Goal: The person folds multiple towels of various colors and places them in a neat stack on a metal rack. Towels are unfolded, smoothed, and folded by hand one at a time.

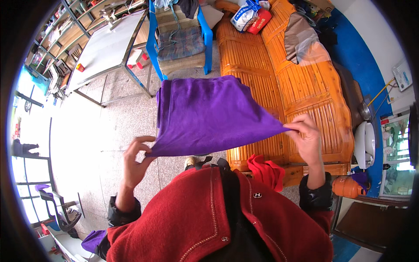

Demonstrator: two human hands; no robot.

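A purple cloth (209, 114) is stretched out in front of me at waist height, its far part falling in folds. My left hand (136, 157) pinches its near left corner between thumb and fingers. At the other end, my right hand (304, 136) grips the near right corner, which is pulled to a point. The near edge between the hands sags slightly. Whether the far end rests on anything is hidden by the cloth itself.
A slatted wooden bench (252, 82) runs along the right, with a red cloth (266, 170) at its near end. Ahead is a blue-armed chair (180, 42) with a cushion. A white-topped table (104, 46) stands at the left, and an orange gas cylinder (348, 187) at the right.
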